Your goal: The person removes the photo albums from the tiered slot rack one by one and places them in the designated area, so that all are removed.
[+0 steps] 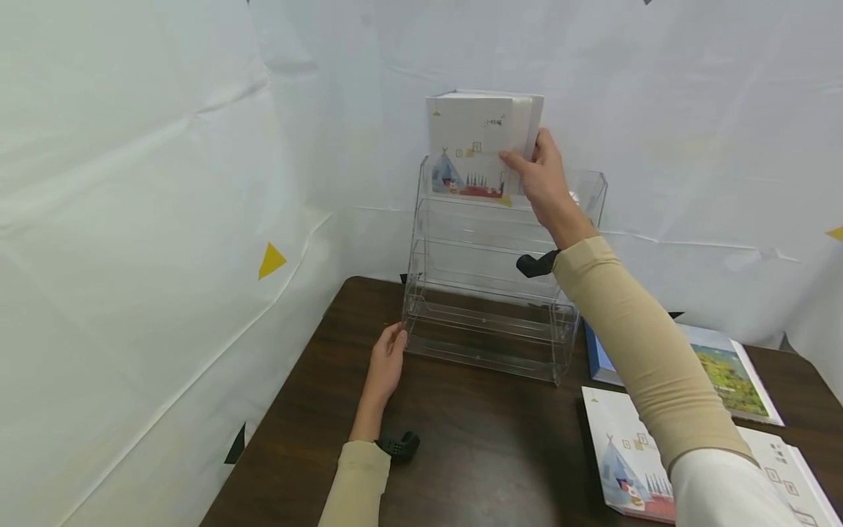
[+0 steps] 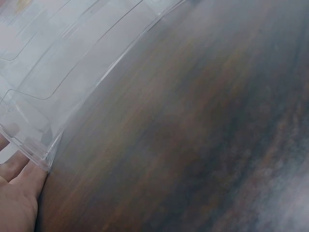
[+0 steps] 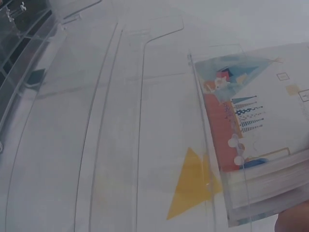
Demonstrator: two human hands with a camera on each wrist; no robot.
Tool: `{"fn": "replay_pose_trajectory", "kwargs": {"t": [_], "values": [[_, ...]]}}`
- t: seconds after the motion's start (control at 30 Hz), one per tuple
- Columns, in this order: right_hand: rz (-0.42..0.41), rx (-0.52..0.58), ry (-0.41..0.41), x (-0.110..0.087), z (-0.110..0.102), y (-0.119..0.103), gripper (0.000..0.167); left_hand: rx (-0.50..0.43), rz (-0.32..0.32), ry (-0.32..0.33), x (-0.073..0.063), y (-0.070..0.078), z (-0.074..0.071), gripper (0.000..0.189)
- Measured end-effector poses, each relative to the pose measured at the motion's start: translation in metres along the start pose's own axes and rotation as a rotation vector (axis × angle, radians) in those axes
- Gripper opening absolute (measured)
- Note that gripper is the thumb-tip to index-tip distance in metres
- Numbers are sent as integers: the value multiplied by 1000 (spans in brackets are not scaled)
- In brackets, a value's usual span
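In the head view, my right hand (image 1: 545,176) grips a thick white book (image 1: 470,124) by its right edge, thumb on the front cover. The cover carries a blue tent drawing. The book's lower part is behind the clear front of the top tier of a transparent stepped rack (image 1: 487,351); the right wrist view shows the book (image 3: 285,111) there too, with only a bit of the hand (image 3: 293,217). My left hand (image 1: 386,366) touches the rack's lower left corner with its fingers extended along the side. Part of that hand (image 2: 19,198) shows in the left wrist view.
On the dark wooden table (image 1: 461,424), white books (image 1: 619,432) with a like cover lie at the right, partly hidden by the right arm. Behind them are a blue book (image 1: 601,362) and one with a tree picture (image 1: 731,377). White sheeting (image 1: 165,219) hangs left and behind.
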State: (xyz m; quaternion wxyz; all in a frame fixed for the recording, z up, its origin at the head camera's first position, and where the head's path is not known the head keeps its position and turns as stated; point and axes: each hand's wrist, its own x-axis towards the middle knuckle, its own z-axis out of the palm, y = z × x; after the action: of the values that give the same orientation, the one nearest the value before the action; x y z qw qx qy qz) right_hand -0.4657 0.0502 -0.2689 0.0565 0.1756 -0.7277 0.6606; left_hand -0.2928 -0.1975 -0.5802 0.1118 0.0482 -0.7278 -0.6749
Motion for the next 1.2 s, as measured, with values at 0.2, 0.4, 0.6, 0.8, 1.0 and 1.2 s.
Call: {"fn": "replay_pose_trajectory", "kwargs": {"t": [0.2, 0.4, 0.6, 0.8, 1.0, 1.2], "values": [[-9, 8, 17, 1, -3, -5, 42, 9, 9, -2, 0, 1, 3, 51], [-32, 37, 23, 0, -7, -7, 43, 15, 5, -8, 0, 2, 5, 52], [-115, 96, 24, -1, -13, -13, 42, 14, 7, -11, -1, 2, 6, 51], [-187, 186, 40, -9, -22, -20, 39, 1, 7, -21, 2, 0, 9, 51], [-257, 152, 65, -23, -27, -27, 39, -3, 9, -35, 5, -2, 7, 53], [-318, 145, 55, -48, -31, -33, 43, 25, 6, -37, 7, -1, 5, 52]]}}
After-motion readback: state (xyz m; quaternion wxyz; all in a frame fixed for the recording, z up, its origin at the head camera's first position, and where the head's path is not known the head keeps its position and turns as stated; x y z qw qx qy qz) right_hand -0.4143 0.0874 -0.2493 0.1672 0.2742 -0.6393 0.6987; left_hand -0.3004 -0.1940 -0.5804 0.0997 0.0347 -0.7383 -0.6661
